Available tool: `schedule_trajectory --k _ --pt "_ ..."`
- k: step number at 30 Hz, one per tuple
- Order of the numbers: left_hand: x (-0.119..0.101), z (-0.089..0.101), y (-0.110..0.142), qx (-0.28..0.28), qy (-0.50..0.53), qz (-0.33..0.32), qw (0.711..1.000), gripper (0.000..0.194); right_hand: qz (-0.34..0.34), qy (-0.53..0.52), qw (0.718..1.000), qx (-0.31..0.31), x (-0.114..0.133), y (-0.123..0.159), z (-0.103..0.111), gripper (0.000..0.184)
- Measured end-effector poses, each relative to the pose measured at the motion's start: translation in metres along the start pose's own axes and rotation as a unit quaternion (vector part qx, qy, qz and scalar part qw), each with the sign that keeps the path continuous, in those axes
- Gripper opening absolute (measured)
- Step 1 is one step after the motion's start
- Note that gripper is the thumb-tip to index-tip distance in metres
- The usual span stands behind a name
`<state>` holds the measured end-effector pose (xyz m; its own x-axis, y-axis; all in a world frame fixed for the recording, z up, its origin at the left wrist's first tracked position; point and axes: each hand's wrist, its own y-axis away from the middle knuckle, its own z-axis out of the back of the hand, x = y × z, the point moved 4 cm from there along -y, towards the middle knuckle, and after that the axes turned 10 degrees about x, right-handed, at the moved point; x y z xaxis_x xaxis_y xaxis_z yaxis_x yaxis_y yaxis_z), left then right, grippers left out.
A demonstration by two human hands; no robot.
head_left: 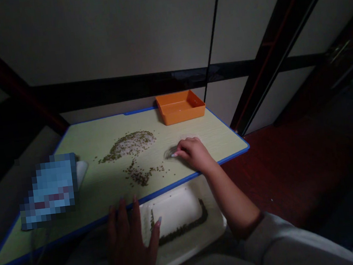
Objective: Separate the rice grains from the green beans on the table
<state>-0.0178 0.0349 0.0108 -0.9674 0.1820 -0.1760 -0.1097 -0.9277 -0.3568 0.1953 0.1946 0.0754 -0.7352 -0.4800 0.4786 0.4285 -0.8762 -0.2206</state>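
My right hand (193, 152) is low over the table's right half, its fingers closed around a clear, see-through piece (168, 153) whose exact kind I cannot make out. To its left lies a heap of mixed pale and greenish-brown grains (133, 144). Nearer the front edge is a smaller scatter of mostly darker grains (139, 177). My left hand (128, 244) has its fingers spread, at the table's front edge and over the left side of a white tray (184, 257). Small dark green grains (184, 229) line the near and side edges of the tray's floor.
An orange open box (184, 115) stands at the back right of the pale table (93, 131), which has a blue rim. A blurred-out blue object (52, 187) sits at the left end. Behind the table rises a pale cabinet front (114, 33); dark red floor (273, 168) shows at right.
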Motion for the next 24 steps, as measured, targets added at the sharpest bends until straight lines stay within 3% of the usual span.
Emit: schedule_trajectory --k 17,24 --pt "-0.0021 0.0015 -0.0003 -0.001 -0.004 0.004 1.0 0.075 0.042 0.013 0.999 0.009 0.004 0.0016 0.0009 0.037" --pt "-0.002 0.0009 -0.0006 -0.008 -0.005 -0.008 1.0 0.076 0.058 0.004 0.998 0.018 0.0026 0.0005 -0.0022 0.033"
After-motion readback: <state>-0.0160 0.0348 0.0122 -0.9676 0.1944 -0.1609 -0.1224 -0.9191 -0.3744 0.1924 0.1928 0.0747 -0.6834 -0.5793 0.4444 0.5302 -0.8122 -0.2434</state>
